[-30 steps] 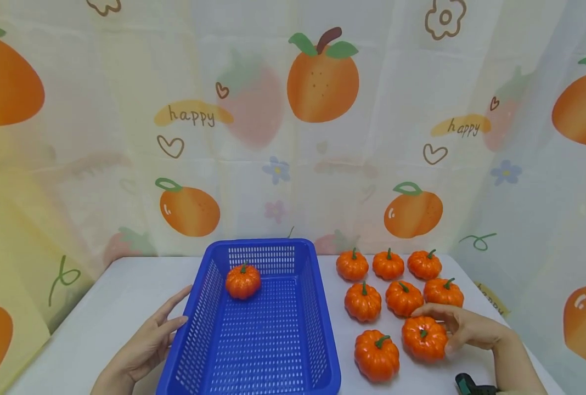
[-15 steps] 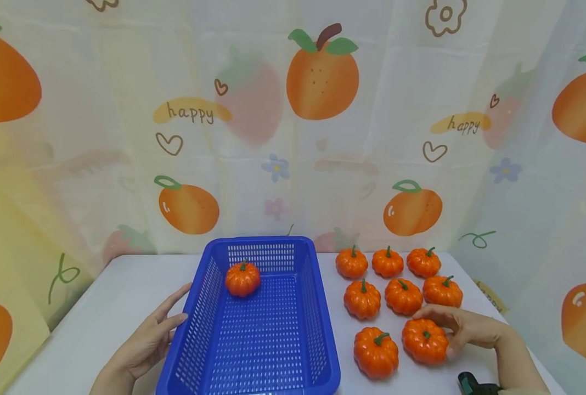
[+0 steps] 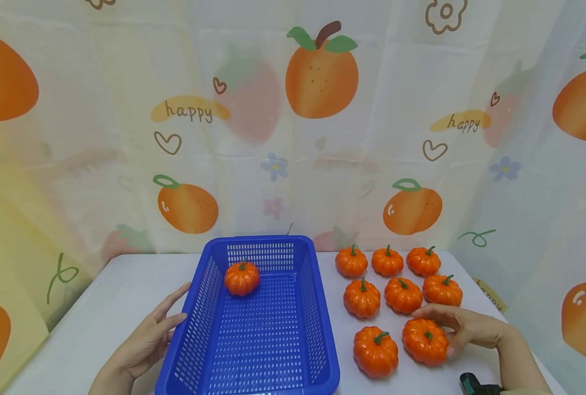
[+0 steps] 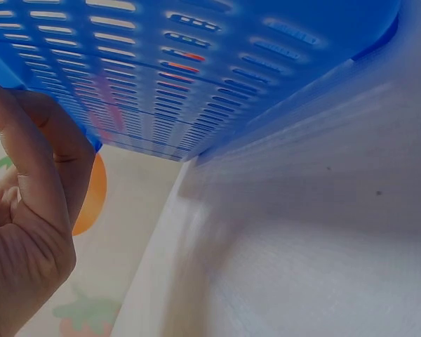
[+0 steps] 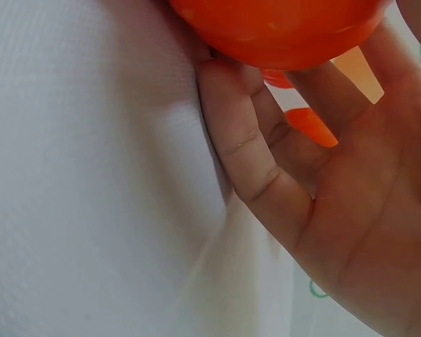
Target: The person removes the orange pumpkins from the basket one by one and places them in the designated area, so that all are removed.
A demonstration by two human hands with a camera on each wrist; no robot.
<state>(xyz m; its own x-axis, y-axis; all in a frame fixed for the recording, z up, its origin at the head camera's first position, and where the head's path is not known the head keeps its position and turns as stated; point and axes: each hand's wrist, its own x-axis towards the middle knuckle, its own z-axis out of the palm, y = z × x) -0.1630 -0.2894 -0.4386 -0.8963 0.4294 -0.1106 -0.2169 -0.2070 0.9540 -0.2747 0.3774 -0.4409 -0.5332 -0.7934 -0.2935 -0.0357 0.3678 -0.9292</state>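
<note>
In the head view my right hand (image 3: 472, 328) curls around the right side of an orange toy pumpkin (image 3: 425, 341), thumb at the near side and fingers at the far side. From the right wrist, the underside of this pumpkin (image 5: 288, 31) shows above the bent fingers (image 5: 238, 140), which lie close along the white tabletop. Another pumpkin (image 3: 376, 351) sits just left of it. My left hand (image 3: 142, 343) is at the left rim of a blue plastic basket (image 3: 328, 329), thumb and fairly straight fingers against its outside. One pumpkin (image 3: 242, 278) lies inside the basket near its back left corner.
Several more pumpkins stand in two rows behind, among them a near-row pumpkin (image 3: 361, 298) and a back-row pumpkin (image 3: 351, 261). A black and green object (image 3: 475, 384) is by the right forearm. A fruit-print curtain (image 3: 322, 164) hangs behind the white table (image 3: 90, 323).
The pumpkin at my right hand has tilted slightly, its stem shifting a little right. The head view has shifted slightly. My left hand and the basket hold their places.
</note>
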